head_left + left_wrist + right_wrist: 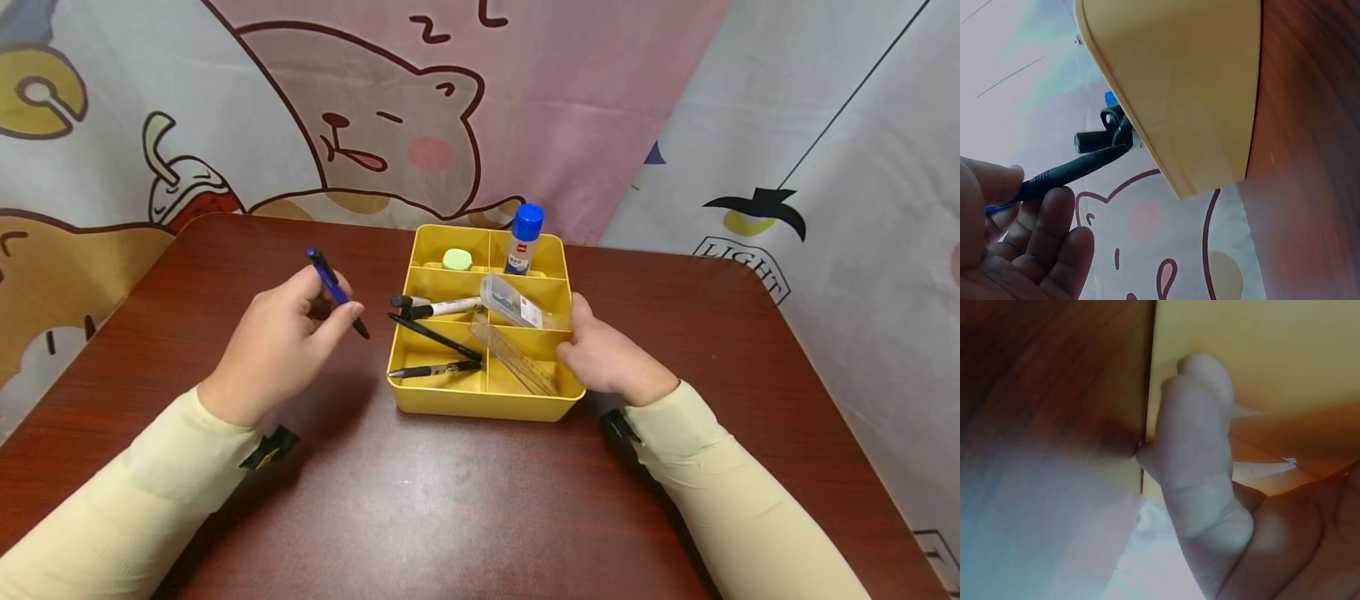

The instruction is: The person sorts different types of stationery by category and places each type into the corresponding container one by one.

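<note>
My left hand (pixel 273 337) pinches a blue pen (pixel 330 282) with a black grip, to the left of a yellow divided organizer box (pixel 487 405). In the left wrist view the pen's dark tip (pixel 1094 161) points at the box's rim. At the box's right side, my right hand (pixel 607 350) holds the wall, its fingers (pixel 1194 437) against the outside and its thumb at the rim. Inside lie a black pen (pixel 431 333), a patterned pen (pixel 435 370), black-capped markers (pixel 450 307), a clear ruler (pixel 517 362) and a clear plastic case (pixel 513 302).
In the box's back compartments are a glue stick (pixel 522 242) with a blue cap, standing upright, and a pale green item (pixel 457 259). The box stands on a dark red-brown table (pixel 450 500). A cartoon-printed cloth (pixel 585 108) hangs behind the table.
</note>
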Demonstrator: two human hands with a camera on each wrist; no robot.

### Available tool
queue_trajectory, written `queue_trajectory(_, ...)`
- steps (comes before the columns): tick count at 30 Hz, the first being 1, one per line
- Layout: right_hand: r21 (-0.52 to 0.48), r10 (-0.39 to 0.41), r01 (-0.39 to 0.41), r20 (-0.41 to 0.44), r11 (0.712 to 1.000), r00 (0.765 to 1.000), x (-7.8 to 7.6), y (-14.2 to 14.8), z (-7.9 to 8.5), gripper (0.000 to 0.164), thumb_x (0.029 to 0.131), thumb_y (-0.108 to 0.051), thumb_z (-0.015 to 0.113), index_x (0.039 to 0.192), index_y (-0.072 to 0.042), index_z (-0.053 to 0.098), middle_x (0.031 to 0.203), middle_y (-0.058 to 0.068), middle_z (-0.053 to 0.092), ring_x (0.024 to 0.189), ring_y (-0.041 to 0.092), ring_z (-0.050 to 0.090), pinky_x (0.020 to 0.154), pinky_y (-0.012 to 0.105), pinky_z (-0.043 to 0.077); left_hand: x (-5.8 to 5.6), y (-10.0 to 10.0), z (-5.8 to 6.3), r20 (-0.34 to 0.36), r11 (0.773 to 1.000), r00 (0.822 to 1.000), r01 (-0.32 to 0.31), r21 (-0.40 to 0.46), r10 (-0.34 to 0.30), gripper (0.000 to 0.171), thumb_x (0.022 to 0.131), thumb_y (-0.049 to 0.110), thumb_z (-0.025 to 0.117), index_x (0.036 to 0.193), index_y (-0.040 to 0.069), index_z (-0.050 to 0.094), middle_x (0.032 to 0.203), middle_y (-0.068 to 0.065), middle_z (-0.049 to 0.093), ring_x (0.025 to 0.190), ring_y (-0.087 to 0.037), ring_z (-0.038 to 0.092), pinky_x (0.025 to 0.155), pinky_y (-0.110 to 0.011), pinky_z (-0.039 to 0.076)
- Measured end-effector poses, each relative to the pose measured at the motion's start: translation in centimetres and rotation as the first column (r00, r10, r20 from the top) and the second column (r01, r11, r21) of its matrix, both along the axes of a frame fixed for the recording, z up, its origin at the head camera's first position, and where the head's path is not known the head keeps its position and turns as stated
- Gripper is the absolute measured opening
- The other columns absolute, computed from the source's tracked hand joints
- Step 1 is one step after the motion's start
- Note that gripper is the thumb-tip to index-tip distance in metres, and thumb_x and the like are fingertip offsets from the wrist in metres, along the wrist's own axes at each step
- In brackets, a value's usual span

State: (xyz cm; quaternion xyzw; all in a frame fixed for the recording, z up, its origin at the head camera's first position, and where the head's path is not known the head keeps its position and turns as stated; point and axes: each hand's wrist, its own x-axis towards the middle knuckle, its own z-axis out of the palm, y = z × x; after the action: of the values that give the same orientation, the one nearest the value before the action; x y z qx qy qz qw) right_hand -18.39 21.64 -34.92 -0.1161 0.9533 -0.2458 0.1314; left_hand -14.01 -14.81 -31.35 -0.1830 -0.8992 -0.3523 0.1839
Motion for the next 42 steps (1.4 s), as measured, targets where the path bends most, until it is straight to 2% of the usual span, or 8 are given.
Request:
queue_trajectory(5,-0.003,0.0,0.0,0.002,1.0,1.0,0.0,0.0,0.0,0.068,0.085,-0.013,0.047,0.14,-0.003,0.009,0.111,0.024,0.055,0.087,0.026,0.056,0.088,0.049,0.044,0.4,0.5,-0.3,-0.026,0.998,0.998,0.052,0.027,-0.052,0.01,0.089,0.025,0.064,0.092,0.022,0.055,0.079,0.008,0.059,0.062,-0.007,0.05,0.052,-0.032,0.045)
queue_trajectory(12,0.007,0.007,-0.007,-0.003,1.0,1.0,0.0,0.0,0.1,0.068,0.085,-0.014,0.048,0.14,-0.003,0.009,0.109,0.024,0.056,0.085,0.026,0.056,0.086,0.048,0.044,0.3,1.0,-1.1,-0.034,0.994,0.994,0.107,0.008,-0.107,0.004,0.092,0.028,0.059,0.093,0.025,0.057,0.07,0.007,0.051,0.057,-0.009,0.042,0.049,-0.031,0.036)
queue_trajectory(22,0.0,0.006,-0.006,-0.001,1.0,1.0,-0.1,0.0,0.0,0.069,0.085,-0.014,0.048,0.141,-0.003,0.008,0.111,0.024,0.056,0.087,0.027,0.056,0.087,0.049,0.044,0.3,1.3,-1.5,-0.021,0.989,0.99,0.139,-0.042,-0.14,0.006,0.092,0.029,0.06,0.094,0.024,0.062,0.085,0.014,0.059,0.066,-0.005,0.047,0.052,-0.031,0.039)
queue_trajectory(31,0.005,0.007,-0.007,-0.007,1.0,1.0,0.0,-0.1,0.1,0.069,0.085,-0.013,0.048,0.14,-0.003,0.008,0.107,0.025,0.057,0.086,0.027,0.056,0.086,0.049,0.044,0.4,1.5,-1.8,0.004,0.98,0.983,0.183,-0.071,-0.184,0.009,0.088,0.021,0.065,0.097,0.02,0.066,0.094,0.013,0.059,0.07,-0.004,0.048,0.053,-0.03,0.042)
queue_trajectory(36,0.004,0.006,-0.005,-0.005,1.0,1.0,0.0,-0.1,0.1,0.069,0.085,-0.013,0.048,0.14,-0.002,0.008,0.107,0.025,0.057,0.086,0.027,0.056,0.086,0.049,0.044,0.4,1.5,-1.9,-0.017,0.976,0.979,0.199,-0.084,-0.201,0.01,0.087,0.019,0.067,0.096,0.022,0.065,0.093,0.013,0.057,0.067,-0.004,0.046,0.051,-0.028,0.042)
queue_trajectory(42,0.002,0.001,-0.001,-0.005,1.0,1.0,0.0,-0.1,0.2,0.069,0.084,-0.013,0.048,0.14,-0.003,0.009,0.108,0.025,0.057,0.086,0.027,0.056,0.087,0.049,0.044,0.5,1.5,-1.7,-0.051,0.977,0.977,0.203,-0.058,-0.206,0.009,0.087,0.018,0.066,0.096,0.019,0.066,0.093,0.013,0.058,0.067,-0.004,0.047,0.052,-0.027,0.041)
